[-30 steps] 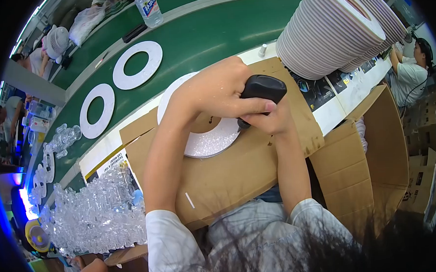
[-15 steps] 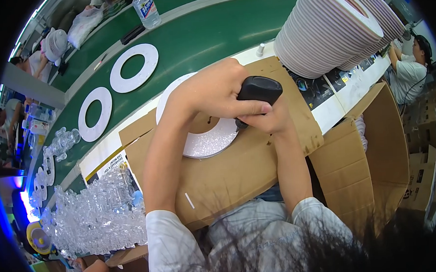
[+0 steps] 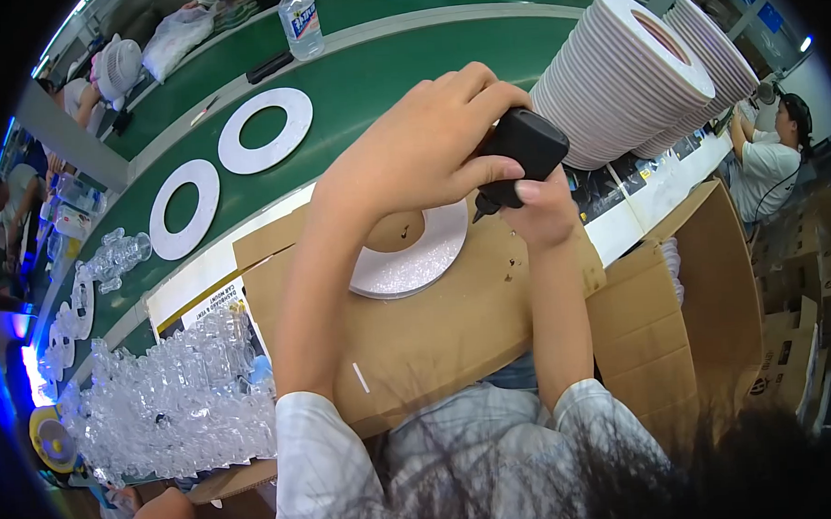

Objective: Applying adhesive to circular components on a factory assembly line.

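Both hands grip a small black bottle with a pointed nozzle [image 3: 530, 146]. My left hand [image 3: 428, 146] curls over its far left side, the thumb laid across it. Lower down, beside the nozzle, my right hand [image 3: 547, 217] closes on it with the thumb up. The nozzle tip points down and left, just off the right edge of a speckled white ring [image 3: 409, 271]. This ring lies on a flat cardboard sheet [image 3: 438, 338], its far part hidden under my left hand and wrist. A short white strip [image 3: 362, 377] lies on the sheet nearer to me.
Two white rings [image 3: 266, 131] lie on the green table [image 3: 369, 83] at far left. Clear plastic parts [image 3: 174, 404] are heaped at left. Tall stacks of white rings [image 3: 613, 80] stand at right, above an open carton [image 3: 717, 281]. A water bottle [image 3: 302, 26] stands behind. Co-workers are at both sides.
Both hands have moved up and to the right with the black bottle. Its nozzle has come away from the ring's right edge. The whole view has shifted slightly.
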Motion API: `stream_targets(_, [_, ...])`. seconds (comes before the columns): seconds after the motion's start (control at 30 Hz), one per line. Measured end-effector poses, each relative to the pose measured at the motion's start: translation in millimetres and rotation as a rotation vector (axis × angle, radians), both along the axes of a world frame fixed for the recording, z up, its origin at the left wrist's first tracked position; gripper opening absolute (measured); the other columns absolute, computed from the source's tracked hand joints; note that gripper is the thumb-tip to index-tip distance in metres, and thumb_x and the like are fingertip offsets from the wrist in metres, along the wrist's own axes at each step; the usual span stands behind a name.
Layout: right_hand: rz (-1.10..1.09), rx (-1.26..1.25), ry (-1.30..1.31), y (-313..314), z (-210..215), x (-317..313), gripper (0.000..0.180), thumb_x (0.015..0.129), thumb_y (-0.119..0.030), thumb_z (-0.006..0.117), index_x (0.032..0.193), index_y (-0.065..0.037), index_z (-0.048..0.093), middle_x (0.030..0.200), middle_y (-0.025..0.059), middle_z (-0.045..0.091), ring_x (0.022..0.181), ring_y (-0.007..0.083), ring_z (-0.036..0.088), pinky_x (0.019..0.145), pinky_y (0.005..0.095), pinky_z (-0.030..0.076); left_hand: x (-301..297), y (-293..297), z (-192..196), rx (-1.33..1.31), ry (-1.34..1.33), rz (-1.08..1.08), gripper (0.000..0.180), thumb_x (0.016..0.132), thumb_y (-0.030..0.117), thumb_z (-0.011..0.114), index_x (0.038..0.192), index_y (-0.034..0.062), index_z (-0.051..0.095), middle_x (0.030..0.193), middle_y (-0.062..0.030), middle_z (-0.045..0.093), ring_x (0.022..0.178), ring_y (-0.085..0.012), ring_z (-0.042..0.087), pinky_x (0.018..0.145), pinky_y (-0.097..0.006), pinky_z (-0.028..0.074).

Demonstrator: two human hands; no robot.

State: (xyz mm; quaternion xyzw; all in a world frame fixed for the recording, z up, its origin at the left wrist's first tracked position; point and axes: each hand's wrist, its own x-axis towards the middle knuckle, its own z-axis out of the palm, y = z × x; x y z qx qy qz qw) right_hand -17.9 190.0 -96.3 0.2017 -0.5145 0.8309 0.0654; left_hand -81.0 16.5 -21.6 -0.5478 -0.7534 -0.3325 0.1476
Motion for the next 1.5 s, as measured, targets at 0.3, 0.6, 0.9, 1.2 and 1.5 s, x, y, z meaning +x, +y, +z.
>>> stream_targets(0.3, [0.136, -0.307, 0.137, -2, 2, -36, 0.057, 0.083, -0.062, 0.049, 0.102, -0.008, 0.044, 0.093, 0.0088, 0.048, 0.086, 0.0210, 0.051, 0.082, 0.0339, 0.045, -7, -3, -1, 0.021, -0.111, -0.010, 0.063, 0.076, 0.016, 0.076, 0.134, 0.0092, 0.052, 0.113, -0.0135, 0.059, 0.091, -0.0342, 0.061, 0.081, -0.040, 0.050])
stream_targets(0.6, [0.120, -0.500, 0.024, -3, -13, -37, 0.056, 0.092, -0.064, 0.039, 0.072, -0.012, 0.042, 0.064, 0.0058, 0.047, 0.056, 0.0189, 0.046, 0.059, 0.0327, 0.041, -18, 11, -32, -0.048, -0.179, -0.036, 0.045, 0.074, 0.019, 0.080, 0.111, 0.0086, 0.058, 0.090, -0.0075, 0.066, 0.084, -0.0276, 0.067, 0.073, -0.036, 0.053])
stream_targets(0.9, [0.171, -0.623, 0.004, -6, -21, -35, 0.050, 0.092, -0.057, 0.037, 0.068, -0.013, 0.040, 0.054, 0.0023, 0.042, 0.044, 0.0166, 0.043, 0.057, 0.0318, 0.044, -20, 14, -32, -0.094, -0.369, -0.137, 0.033, 0.075, 0.013, 0.077, 0.102, 0.0091, 0.058, 0.085, -0.0005, 0.072, 0.080, -0.0213, 0.070, 0.070, -0.034, 0.053])
stream_targets(1.2, [0.125, -0.584, 0.002, -4, -27, -36, 0.048, 0.087, -0.055, 0.039, 0.068, -0.011, 0.042, 0.054, 0.0017, 0.044, 0.046, 0.0159, 0.043, 0.049, 0.0300, 0.039, -24, 16, -37, -0.122, -0.451, -0.161, 0.032, 0.075, 0.014, 0.076, 0.102, 0.0065, 0.059, 0.085, -0.0034, 0.073, 0.083, -0.0215, 0.070, 0.070, -0.034, 0.052])
stream_targets(1.5, [0.106, -0.579, -0.022, -5, -27, -36, 0.041, 0.084, -0.049, 0.044, 0.066, -0.012, 0.040, 0.054, 0.0013, 0.043, 0.046, 0.0153, 0.042, 0.051, 0.0295, 0.043, -32, 19, -49, -0.129, -0.232, -0.104, 0.034, 0.076, 0.028, 0.075, 0.100, 0.0086, 0.062, 0.081, -0.0044, 0.073, 0.078, -0.0253, 0.069, 0.068, -0.035, 0.052])
